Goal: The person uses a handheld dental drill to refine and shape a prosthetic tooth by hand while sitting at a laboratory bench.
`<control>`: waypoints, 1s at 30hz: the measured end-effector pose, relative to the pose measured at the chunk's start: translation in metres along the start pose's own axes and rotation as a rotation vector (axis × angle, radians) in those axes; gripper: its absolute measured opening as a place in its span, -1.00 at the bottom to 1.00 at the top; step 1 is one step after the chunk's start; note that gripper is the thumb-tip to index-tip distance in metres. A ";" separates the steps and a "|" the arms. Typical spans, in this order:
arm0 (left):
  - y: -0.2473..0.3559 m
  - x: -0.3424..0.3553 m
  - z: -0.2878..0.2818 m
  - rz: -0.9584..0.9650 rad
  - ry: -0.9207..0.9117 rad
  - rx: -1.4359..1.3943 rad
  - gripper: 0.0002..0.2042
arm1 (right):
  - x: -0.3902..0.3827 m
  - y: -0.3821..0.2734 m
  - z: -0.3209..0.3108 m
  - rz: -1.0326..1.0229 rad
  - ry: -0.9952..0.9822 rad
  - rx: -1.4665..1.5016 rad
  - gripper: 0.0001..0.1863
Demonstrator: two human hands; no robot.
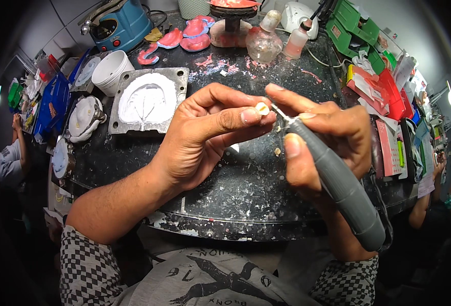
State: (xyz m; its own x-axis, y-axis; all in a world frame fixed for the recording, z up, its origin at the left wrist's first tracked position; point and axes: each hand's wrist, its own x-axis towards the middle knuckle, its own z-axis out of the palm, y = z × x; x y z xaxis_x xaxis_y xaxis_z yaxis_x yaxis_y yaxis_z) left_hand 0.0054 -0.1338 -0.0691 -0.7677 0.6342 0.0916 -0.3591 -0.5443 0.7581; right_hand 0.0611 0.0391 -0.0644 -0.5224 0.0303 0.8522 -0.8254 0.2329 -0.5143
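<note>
Between the thumb and fingers of my left hand (195,135) is a small cream-coloured artificial tooth (262,108), held over the middle of the bench. My right hand (340,130) grips a thick grey rotary handpiece (345,188), its body slanting down toward me and its cord hanging at the lower end. The thin metal bur (278,110) at its tip points at the tooth from the right; whether it touches cannot be made out. On the bench below my hands lies another small tooth-like piece (277,151).
A metal flask with a white plaster mould (146,99) sits left of my hands. Beyond are white tubs (112,71), pink wax pieces (195,43), a glass spirit lamp (264,46) and a blue machine (117,28). Green bins (353,25) and papers crowd the right. Other people appear at both edges.
</note>
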 end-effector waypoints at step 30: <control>0.002 0.003 -0.002 -0.059 0.027 0.057 -0.73 | -0.005 0.002 0.003 0.029 0.093 -0.033 -0.62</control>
State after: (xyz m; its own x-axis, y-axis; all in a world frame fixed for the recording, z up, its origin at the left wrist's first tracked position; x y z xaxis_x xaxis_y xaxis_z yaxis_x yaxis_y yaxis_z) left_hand 0.0012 -0.1341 -0.0691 -0.7606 0.6486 0.0284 -0.3741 -0.4736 0.7973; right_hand 0.0615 0.0369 -0.0697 -0.5227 0.1270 0.8430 -0.8018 0.2628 -0.5368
